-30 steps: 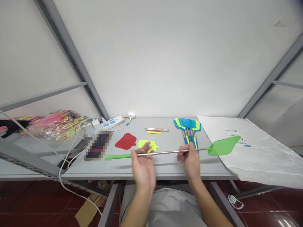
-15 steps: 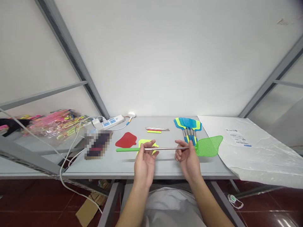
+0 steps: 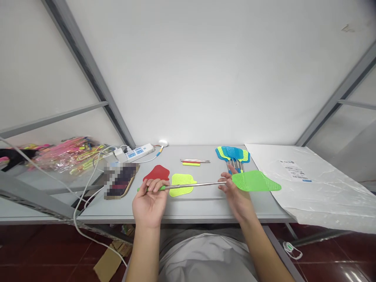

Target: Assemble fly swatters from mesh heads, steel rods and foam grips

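A green fly swatter (image 3: 256,181) with a telescopic metal rod spans both my hands above the table. My left hand (image 3: 151,203) is closed around its green handle. At the other end my right hand (image 3: 236,196) grips the rod close to the perforated green head. A red swatter head (image 3: 157,172) lies behind my left hand, partly covered by it. Beside it on the table is a yellow swatter head (image 3: 181,185), with the rod passing above. Several blue and yellow fly swatters (image 3: 232,152) lie bundled behind my right hand, which hides their handles in part.
Metal rods (image 3: 195,160) lie with a yellow tube (image 3: 191,165) at the table's back. A phone (image 3: 123,180), partly pixelated, and a power strip (image 3: 140,152) are on the left. White plastic packaging (image 3: 317,192) covers the right side; bagged colourful items (image 3: 79,152) sit far left.
My left hand has slid leftward from the rod onto the green handle. The swatter's head has come nearer my right hand, and the yellow head on the table is more exposed.
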Action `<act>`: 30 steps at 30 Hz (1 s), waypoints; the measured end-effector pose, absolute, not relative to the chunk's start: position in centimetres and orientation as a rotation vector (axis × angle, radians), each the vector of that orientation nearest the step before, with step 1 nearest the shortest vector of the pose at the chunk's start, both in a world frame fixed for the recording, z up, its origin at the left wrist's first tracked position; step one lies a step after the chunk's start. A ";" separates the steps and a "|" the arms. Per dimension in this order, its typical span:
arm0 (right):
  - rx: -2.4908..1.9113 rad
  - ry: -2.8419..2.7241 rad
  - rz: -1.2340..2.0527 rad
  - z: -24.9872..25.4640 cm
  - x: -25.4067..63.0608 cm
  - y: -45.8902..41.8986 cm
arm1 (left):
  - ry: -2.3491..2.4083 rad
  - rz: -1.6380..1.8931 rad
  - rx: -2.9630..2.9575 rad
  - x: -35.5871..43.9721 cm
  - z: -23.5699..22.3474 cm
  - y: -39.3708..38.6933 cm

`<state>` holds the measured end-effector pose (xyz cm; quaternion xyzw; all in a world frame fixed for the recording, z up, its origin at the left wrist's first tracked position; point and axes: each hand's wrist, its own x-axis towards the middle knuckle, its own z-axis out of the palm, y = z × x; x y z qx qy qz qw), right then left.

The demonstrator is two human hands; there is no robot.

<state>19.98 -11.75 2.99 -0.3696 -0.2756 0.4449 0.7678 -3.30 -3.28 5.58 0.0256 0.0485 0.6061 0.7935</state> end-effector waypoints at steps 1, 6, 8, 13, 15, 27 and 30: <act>-0.788 -0.637 0.953 3.3 20.2 -12.0 | 0.081 1.316 0.064 -3.6 5.5 -3.2; -0.635 -0.823 0.919 5.4 21.8 -13.5 | 0.040 1.429 0.119 -5.7 5.1 -2.5; -0.664 -0.775 0.838 6.0 22.5 -13.7 | 0.045 1.457 0.135 -6.3 5.1 -2.2; -0.730 -0.694 0.673 4.6 24.0 -13.0 | 0.139 1.435 0.123 -5.4 4.9 -2.2; -0.786 -0.658 0.605 3.7 23.8 -12.8 | 0.167 1.445 0.112 -4.4 4.7 -2.4; -0.902 -0.483 0.448 3.3 19.7 -12.7 | 0.231 1.477 0.163 1.8 5.6 -6.5; -0.913 -0.540 0.584 2.6 18.1 -12.8 | 0.249 1.437 0.168 2.8 5.6 -7.3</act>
